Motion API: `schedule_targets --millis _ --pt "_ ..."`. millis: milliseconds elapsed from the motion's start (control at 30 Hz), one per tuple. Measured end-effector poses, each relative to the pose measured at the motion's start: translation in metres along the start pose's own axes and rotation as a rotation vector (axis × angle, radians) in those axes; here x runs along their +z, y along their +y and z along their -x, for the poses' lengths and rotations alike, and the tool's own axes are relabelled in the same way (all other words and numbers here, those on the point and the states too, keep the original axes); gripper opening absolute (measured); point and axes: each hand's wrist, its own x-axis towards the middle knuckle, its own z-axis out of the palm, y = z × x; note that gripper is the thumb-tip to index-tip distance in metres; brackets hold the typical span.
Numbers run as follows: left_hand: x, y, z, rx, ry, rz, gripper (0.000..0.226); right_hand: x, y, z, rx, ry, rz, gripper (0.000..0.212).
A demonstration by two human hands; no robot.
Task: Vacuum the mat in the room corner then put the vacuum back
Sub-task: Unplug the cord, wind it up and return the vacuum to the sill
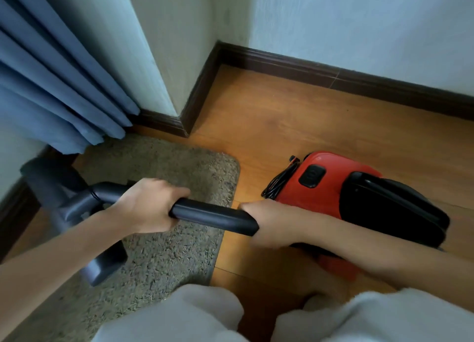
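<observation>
Gripping the black plastic vacuum tube (215, 217), the left hand (151, 205) and right hand (269, 221) are both clamped round it. Its dark nozzle head (77, 213) should be kept flat on the shaggy grey-brown mat (179, 239), left of the red canister vacuum (333, 187).

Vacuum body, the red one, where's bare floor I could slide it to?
Bare wood floor lies between the vacuum body and the dark baseboard, reaching into the corner. A narrow strip separates it from the mat. The left side is crowded: mat, nozzle, curtain.
</observation>
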Motion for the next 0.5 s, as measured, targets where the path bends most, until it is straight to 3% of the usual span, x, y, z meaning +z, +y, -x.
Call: schedule_targets --millis 300,500 --pt "-0.069 0.026 -0.044 0.09 0.164 -0.034 0.032 -0.061 0.021 0.049 0.078 0.089 -0.031 0.022" --pt "-0.105 0.051 -0.083 0.174 0.197 -0.058 0.021 -0.083 0.049 0.08 0.125 0.193 -0.105 0.017"
